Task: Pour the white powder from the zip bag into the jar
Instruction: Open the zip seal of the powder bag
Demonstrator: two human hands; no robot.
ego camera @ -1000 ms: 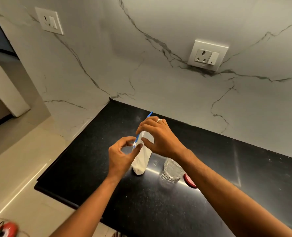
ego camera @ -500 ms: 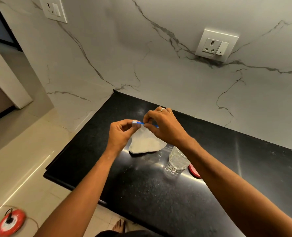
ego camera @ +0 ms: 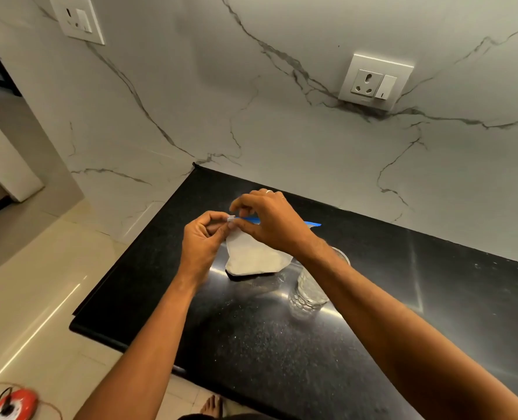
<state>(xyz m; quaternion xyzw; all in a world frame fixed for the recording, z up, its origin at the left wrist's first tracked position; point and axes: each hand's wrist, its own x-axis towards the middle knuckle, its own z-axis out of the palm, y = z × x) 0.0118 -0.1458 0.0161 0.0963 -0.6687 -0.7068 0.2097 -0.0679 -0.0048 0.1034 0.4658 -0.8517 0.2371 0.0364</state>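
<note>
A clear zip bag [ego camera: 256, 257] holding white powder hangs over the black counter [ego camera: 282, 338], its bottom touching the surface. A blue zip strip runs along its top edge. My left hand [ego camera: 201, 241] pinches the bag's left top corner by the small white slider. My right hand [ego camera: 270, 221] grips the blue strip just to the right of it. A clear glass jar [ego camera: 309, 291] stands open on the counter right of the bag, partly hidden behind my right forearm.
A marble wall with a socket [ego camera: 374, 83] rises behind the counter. A second socket [ego camera: 77, 18] is at the upper left. The counter's left and front edges drop to a tiled floor, where a red object [ego camera: 14, 404] with a cord lies.
The bag has swung from hanging narrow and upright to spread flat and wide, its blue strip now level. Both hands rose and closed on the top edge near the slider.
</note>
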